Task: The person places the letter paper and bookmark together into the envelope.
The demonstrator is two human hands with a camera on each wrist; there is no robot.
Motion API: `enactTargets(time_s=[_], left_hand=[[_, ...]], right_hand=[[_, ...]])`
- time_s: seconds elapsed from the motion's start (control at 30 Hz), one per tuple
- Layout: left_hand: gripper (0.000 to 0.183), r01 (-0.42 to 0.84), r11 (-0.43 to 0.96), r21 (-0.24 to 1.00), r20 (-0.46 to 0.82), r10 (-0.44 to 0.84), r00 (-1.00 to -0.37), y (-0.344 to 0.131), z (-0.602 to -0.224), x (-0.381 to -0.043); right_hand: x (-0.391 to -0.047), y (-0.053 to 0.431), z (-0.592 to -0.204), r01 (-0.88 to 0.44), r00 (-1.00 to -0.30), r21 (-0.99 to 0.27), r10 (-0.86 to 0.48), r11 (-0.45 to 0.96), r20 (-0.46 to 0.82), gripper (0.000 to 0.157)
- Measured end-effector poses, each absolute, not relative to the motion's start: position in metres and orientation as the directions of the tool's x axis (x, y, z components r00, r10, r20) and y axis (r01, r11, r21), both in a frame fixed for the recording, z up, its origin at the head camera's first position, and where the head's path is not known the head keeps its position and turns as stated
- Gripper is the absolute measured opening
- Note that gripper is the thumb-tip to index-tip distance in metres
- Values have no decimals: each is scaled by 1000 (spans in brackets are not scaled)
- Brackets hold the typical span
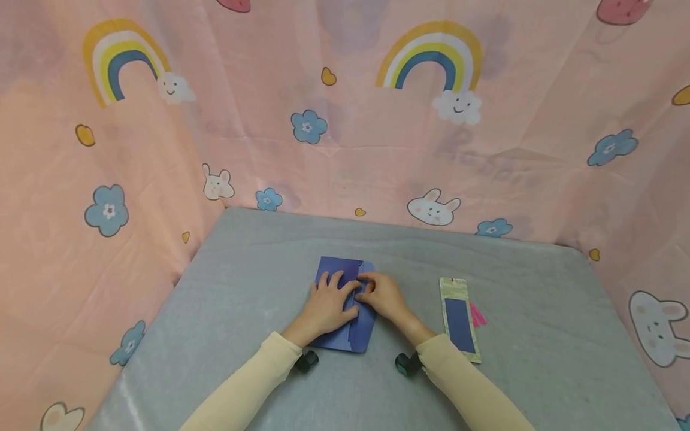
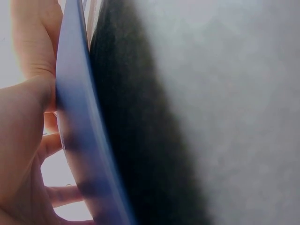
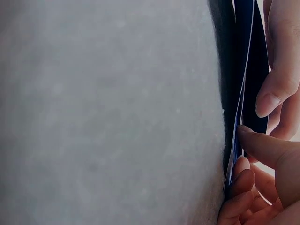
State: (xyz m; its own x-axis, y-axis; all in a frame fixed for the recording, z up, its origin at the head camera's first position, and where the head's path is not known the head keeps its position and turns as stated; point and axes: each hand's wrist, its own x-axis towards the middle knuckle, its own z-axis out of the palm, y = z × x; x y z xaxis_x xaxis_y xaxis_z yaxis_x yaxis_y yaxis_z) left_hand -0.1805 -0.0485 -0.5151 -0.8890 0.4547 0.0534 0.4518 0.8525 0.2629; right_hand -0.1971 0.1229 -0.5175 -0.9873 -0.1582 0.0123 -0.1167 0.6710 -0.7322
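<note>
A blue paper envelope lies on the grey table, its lighter flap on the right side. My left hand rests on the envelope with the fingers spread and the thumb near the flap's fold. At that fold, my right hand pinches the paper between thumb and curled fingers. The right wrist view shows the right thumb at the thin open edges of the envelope, with left fingers just above. In the left wrist view the envelope stands edge-on beside the left hand.
Right of the right forearm lies a narrow pale green-gold packet with a dark blue panel. Pink strips stick out from its right side. A pink patterned curtain borders the grey table at the back and sides.
</note>
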Motion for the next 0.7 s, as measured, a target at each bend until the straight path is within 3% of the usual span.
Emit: enactTargets(time_s=[0.7], left_hand=[[52, 453, 847, 279, 49, 458, -887, -49, -517, -181]], right_hand=[[-199, 119, -522, -118, -989, -735, -147, 668, 26, 43]])
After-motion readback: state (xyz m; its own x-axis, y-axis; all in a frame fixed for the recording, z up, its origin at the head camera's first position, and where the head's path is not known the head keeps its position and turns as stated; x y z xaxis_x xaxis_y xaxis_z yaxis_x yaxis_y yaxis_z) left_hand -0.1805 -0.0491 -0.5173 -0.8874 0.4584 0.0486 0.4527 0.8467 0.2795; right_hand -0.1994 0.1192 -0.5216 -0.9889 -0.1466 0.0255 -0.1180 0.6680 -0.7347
